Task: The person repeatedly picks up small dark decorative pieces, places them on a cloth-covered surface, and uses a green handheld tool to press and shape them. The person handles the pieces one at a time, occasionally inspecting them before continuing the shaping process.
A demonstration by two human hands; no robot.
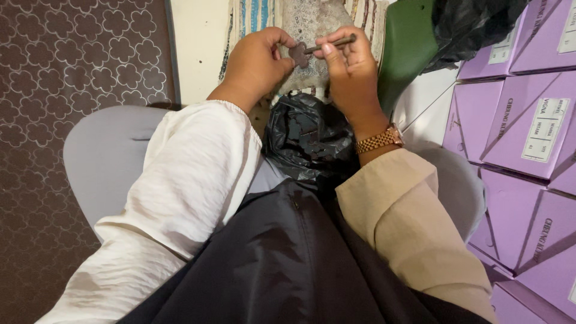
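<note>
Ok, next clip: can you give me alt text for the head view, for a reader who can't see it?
Seen from above, a seated person's left hand pinches a small dark flower-shaped piece while the right hand holds a thin dark rod against it. A black plastic bag lies in the lap, with purple boxes stacked to the right.

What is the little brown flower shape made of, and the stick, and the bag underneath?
Flower piece: flat, matte brown, probably leather or felt.
Stick in the right hand: thin, dark, dull, possibly metal or wood.
Bag: black, shiny, crinkled, looks like thin plastic.
</note>
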